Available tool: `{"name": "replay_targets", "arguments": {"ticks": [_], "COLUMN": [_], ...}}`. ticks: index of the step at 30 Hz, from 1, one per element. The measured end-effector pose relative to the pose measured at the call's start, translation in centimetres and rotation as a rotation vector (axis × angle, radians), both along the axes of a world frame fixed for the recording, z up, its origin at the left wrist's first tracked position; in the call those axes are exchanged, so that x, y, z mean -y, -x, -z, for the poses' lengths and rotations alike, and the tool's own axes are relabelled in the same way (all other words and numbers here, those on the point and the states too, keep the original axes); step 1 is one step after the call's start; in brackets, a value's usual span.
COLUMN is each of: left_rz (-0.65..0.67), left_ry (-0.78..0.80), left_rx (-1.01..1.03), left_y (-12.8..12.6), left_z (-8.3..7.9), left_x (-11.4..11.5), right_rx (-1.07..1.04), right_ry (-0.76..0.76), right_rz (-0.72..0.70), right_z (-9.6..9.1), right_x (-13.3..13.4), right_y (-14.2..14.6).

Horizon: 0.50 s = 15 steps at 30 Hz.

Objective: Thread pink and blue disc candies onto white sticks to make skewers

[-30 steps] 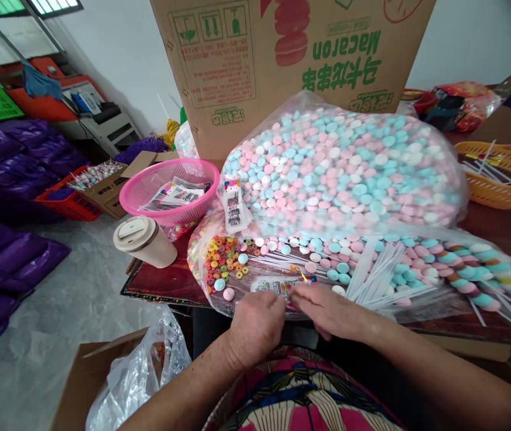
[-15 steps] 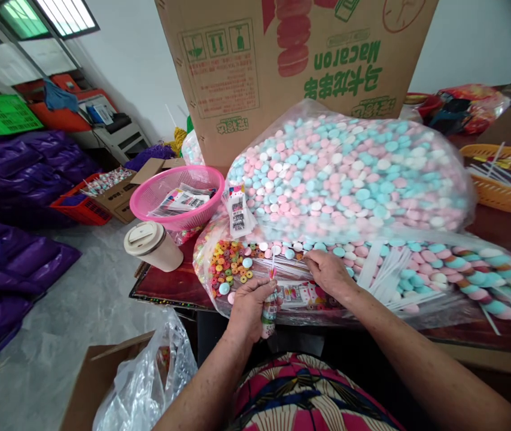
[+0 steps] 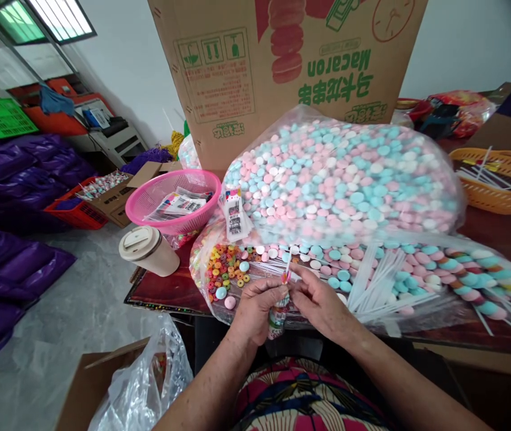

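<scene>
My left hand [image 3: 255,305] is closed around a small candy stick in a printed wrapper [image 3: 279,311], its white stick end pointing up. My right hand [image 3: 321,302] pinches the top of that same stick [image 3: 286,270] beside the left thumb. Both hands hover at the near table edge, over a clear plastic sheet strewn with loose pink, blue and white candy discs [image 3: 327,263], coloured ring candies [image 3: 222,269] and white sticks [image 3: 374,272]. Behind them lies a big clear bag of pastel discs [image 3: 345,173].
A pink basket [image 3: 172,200] of printed wrappers and a lidded paper cup [image 3: 148,250] stand at the left. A large cardboard carton [image 3: 282,60] rises behind the bag. An orange basket [image 3: 500,179] sits at the right. A bag-lined box [image 3: 134,383] is on the floor.
My right hand came back from the loose discs to meet the left hand at the stick's top. Before that the left hand lifted the wrapped stick off the sheet.
</scene>
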<state>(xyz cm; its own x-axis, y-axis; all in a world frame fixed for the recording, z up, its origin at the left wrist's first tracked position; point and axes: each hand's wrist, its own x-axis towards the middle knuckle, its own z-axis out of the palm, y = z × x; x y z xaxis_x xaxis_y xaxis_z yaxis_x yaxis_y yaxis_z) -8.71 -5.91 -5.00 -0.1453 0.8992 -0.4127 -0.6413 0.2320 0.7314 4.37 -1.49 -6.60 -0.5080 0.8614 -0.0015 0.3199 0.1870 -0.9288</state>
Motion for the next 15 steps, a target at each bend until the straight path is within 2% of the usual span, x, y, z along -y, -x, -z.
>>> {"name": "replay_targets", "arguments": {"ticks": [4, 6, 8, 10, 15], "left_rz": [-0.107, -0.121, -0.115, -0.103, 0.003], "left_ry": [0.081, 0.103, 0.103, 0.076, 0.034], "left_rx": [0.042, 0.037, 0.006, -0.027, -0.043], "left_y": [0.2, 0.1, -0.2, -0.7, -1.1], "left_z": [0.2, 0.3, 0.5, 0.6, 0.7], "left_x": [-0.4, -0.5, -0.6, -0.5, 0.5], "right_rx": [0.142, 0.083, -0.011, -0.065, -0.038], "right_ry": [-0.143, -0.122, -0.1, -0.143, -0.257], "right_rz": [0.072, 0.087, 0.017, -0.045, 0.008], "right_z": [-1.1, -2.2, -2.9, -2.8, -0.9], "right_x": [0.1, 0.3, 0.5, 0.7, 0.8], "right_y": [-1.6, -2.0, -1.6, -0.8, 0.5]}}
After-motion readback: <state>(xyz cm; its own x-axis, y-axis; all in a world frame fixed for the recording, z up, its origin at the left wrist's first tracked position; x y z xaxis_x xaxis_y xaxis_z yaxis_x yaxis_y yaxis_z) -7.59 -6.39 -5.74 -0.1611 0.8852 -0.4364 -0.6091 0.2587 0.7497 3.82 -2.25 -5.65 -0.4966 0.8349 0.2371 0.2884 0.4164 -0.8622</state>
